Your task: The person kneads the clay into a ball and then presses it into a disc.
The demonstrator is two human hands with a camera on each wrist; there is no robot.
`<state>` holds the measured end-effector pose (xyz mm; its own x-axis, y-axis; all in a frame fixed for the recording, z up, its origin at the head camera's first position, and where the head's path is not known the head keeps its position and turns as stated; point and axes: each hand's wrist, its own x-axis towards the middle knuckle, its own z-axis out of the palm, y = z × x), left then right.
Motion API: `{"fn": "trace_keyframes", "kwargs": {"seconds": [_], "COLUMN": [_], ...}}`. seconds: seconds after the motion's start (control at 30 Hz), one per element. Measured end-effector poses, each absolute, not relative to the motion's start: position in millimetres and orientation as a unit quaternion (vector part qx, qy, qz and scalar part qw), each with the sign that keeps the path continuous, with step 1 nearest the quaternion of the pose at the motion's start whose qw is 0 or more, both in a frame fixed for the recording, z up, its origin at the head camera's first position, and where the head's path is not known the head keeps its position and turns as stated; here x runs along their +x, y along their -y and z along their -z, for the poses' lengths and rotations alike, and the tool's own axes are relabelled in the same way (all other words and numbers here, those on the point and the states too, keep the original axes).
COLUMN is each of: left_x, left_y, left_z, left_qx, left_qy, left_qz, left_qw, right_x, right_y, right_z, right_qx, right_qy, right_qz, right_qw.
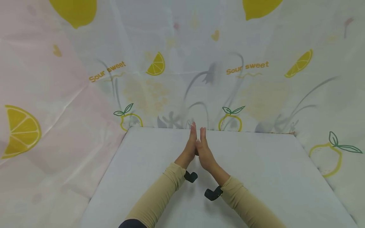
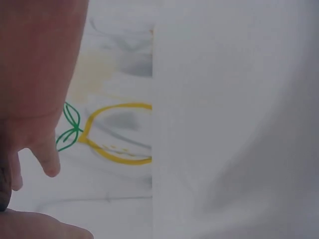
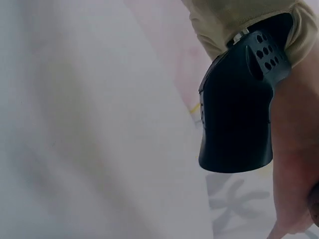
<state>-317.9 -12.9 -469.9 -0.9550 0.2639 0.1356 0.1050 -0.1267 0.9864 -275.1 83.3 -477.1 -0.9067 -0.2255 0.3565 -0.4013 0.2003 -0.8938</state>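
Observation:
Both hands are raised over the white tabletop, coming together palm to palm with their straight fingers pointing up and away. My left hand (image 1: 188, 149) faces my right hand (image 1: 206, 154), and a narrow gap shows between their fingertips. A small dark brown thing (image 1: 196, 152) shows between the palms, mostly hidden by them. In the right wrist view, that dark thing (image 3: 314, 205) peeks out at the right edge, and its kind cannot be told. Up close in the left wrist view, part of a hand (image 2: 37, 69) fills the upper left corner.
A white tabletop (image 1: 137, 177) spreads under the arms. Behind it and along the sides hangs a pale cloth (image 1: 176, 47) printed with lemons and lettering. Each wrist carries a black camera, one on the left (image 1: 191, 176) and one on the right (image 1: 213, 193).

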Motion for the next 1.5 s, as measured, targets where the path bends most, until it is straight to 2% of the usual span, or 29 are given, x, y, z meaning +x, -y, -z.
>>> {"fn": "trace_keyframes", "kwargs": {"seconds": [0.4, 0.63, 0.87, 1.07, 1.27, 1.5], "left_x": [-312.7, -306.3, -306.7, -304.0, -306.0, -312.7], "left_y": [8.6, 6.6, 5.2, 5.2, 7.9, 12.5], "left_z": [480.4, 486.2, 486.0, 480.8, 471.6, 469.9], "left_qx": [0.149, 0.174, 0.246, 0.249, 0.255, 0.219], "left_qy": [-0.635, -0.639, -0.625, -0.611, -0.61, -0.612], "left_qz": [-0.751, -0.738, -0.725, -0.732, -0.734, -0.751], "left_qw": [0.105, 0.126, 0.149, 0.168, 0.154, 0.117], "right_x": [-278.8, -299.0, -314.2, -321.1, -316.1, -303.2], "right_y": [-84.1, -92.3, -106.5, -118.2, -121.8, -107.6], "right_z": [461.4, 457.6, 463.3, 472.4, 484.1, 487.7], "right_qx": [0.187, 0.185, 0.155, 0.134, 0.115, 0.14], "right_qy": [0.792, 0.781, 0.782, 0.785, 0.788, 0.784], "right_qz": [-0.57, -0.582, -0.593, -0.598, -0.6, -0.6], "right_qw": [0.112, 0.129, 0.118, 0.09, 0.068, 0.072]}}
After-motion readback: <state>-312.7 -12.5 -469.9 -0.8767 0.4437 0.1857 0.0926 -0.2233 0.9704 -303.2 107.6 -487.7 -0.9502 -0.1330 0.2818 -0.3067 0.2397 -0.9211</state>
